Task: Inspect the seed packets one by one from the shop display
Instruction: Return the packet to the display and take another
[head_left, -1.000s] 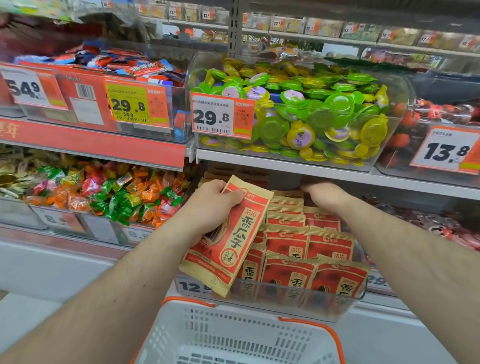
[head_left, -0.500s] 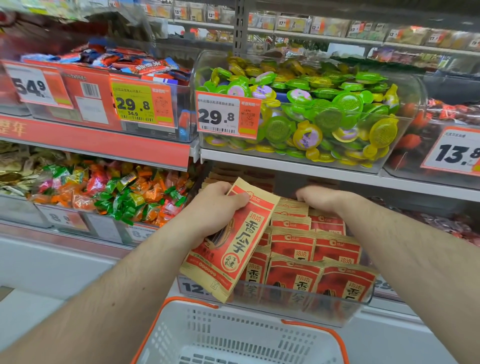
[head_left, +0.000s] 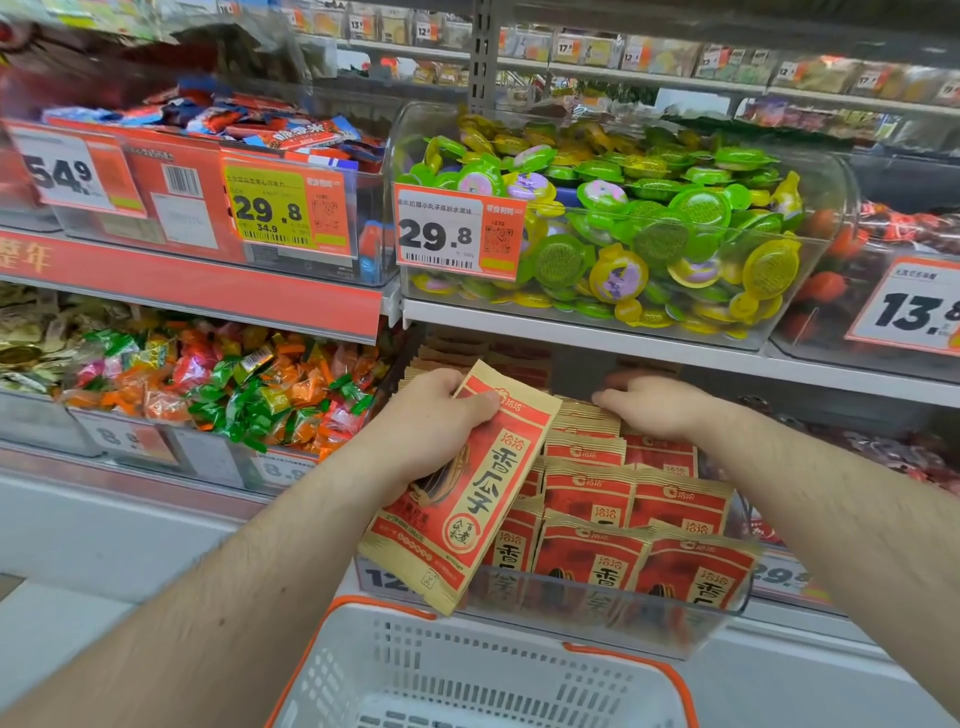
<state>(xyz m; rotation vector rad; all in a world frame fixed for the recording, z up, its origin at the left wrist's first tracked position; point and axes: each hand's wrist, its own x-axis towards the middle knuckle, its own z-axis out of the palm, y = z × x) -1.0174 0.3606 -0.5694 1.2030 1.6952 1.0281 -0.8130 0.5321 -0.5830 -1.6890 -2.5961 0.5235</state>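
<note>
Hands work at a clear bin (head_left: 675, 618) of red and tan seed packets (head_left: 587, 488) on the lower shelf. The left hand (head_left: 431, 426) grips one packet (head_left: 467, 499), thumb on its face, holding it tilted at the bin's left front above a white basket (head_left: 467, 675). The right hand (head_left: 660, 405) rests on the rear packets, fingers reaching in; whether it pinches one I cannot tell.

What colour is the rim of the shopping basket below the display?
Orange; the basket itself is white plastic mesh. It shows best in the head view, the only one.
</note>
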